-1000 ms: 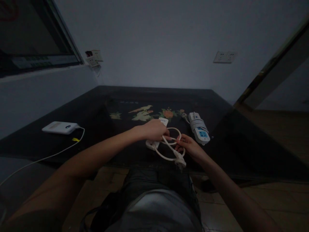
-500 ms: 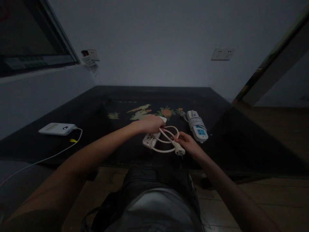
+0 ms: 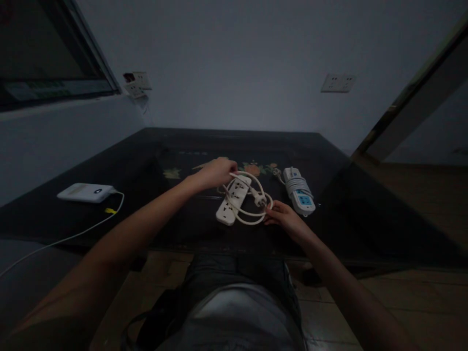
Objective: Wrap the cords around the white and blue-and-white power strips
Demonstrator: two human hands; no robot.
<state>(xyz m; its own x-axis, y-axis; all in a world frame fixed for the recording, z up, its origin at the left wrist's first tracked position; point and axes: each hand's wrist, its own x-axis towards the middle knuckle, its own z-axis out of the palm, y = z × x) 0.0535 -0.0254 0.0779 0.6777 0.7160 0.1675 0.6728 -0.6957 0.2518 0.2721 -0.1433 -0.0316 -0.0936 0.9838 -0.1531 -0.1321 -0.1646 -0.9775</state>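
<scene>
A cream power strip [image 3: 233,200] lies on the dark glass table [image 3: 153,161] in front of me, its cord [image 3: 252,214] looped over and beside it. The plug [image 3: 259,200] rests on the loop near the strip's right side. My left hand [image 3: 215,173] pinches the cord at the strip's far end. My right hand [image 3: 282,217] pinches the loop at its near right side.
A second power strip [image 3: 300,192] with blue sockets, cord wound round it, lies to the right. A white power bank [image 3: 86,192] with a white cable [image 3: 73,236] sits at the table's left. Wall sockets [image 3: 338,83] are on the back wall. My lap is below the table edge.
The left hand has moved away from me along the strip, uncovering it. The plug went from my right hand's side up onto the loop. The cord coil now lies flatter over the strip.
</scene>
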